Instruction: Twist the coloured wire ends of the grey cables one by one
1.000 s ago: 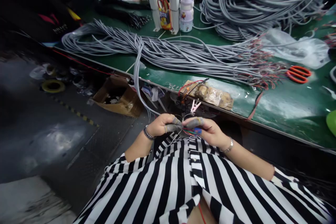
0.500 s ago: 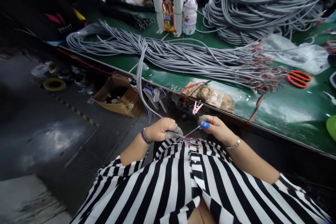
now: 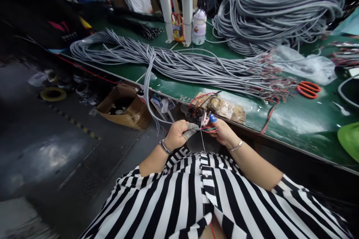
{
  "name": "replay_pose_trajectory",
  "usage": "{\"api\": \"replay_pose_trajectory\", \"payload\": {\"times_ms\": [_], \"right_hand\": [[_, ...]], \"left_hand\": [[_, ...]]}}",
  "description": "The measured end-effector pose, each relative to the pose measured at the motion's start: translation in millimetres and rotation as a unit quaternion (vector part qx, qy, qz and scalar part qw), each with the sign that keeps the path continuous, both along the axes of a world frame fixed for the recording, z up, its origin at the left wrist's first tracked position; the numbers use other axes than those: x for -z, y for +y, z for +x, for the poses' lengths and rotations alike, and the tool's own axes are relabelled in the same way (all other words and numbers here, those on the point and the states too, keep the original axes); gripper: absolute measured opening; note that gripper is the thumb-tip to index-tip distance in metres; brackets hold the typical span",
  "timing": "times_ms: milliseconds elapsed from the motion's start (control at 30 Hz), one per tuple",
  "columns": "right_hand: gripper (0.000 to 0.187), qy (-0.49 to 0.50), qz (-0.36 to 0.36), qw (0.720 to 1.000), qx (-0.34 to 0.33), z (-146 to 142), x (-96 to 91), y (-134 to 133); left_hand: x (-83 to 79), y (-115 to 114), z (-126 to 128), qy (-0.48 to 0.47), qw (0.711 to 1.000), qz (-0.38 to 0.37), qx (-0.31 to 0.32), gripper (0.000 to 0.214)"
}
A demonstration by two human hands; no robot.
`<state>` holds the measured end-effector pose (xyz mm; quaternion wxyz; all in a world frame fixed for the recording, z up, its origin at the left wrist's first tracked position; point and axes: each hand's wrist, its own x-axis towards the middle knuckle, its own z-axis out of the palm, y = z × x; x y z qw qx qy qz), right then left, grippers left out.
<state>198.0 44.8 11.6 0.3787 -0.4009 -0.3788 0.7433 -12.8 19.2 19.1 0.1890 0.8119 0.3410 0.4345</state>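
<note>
Pinches the grey cable (image 3: 164,120) just left of its stripped end with the left hand (image 3: 178,134), apparently to steady the coloured wires (image 3: 209,129) fanning right. Has the right hand (image 3: 223,133) at their tips with thumb raised; cannot tell whether gripping any. Has the cable bundle (image 3: 190,70) laid along the green workbench (image 3: 291,129) on the far side, stripped ends rightward, probably for reach.
</note>
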Motion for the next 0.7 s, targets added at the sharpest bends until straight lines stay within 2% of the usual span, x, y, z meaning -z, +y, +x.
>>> {"api": "replay_pose_trajectory", "payload": {"times_ms": [333, 700], "right_hand": [[0.059, 0.077, -0.043, 0.995, 0.048, -14.6, 2.8, 5.7], [0.055, 0.084, -0.013, 0.994, 0.076, -18.6, 3.1, 5.1]], "left_hand": [[18.4, 0.5, 5.4, 0.003, 0.999, -0.035, -0.022, 0.019], [26.5, 4.5, 11.7, 0.036, 0.998, -0.048, -0.023, 0.021]]}}
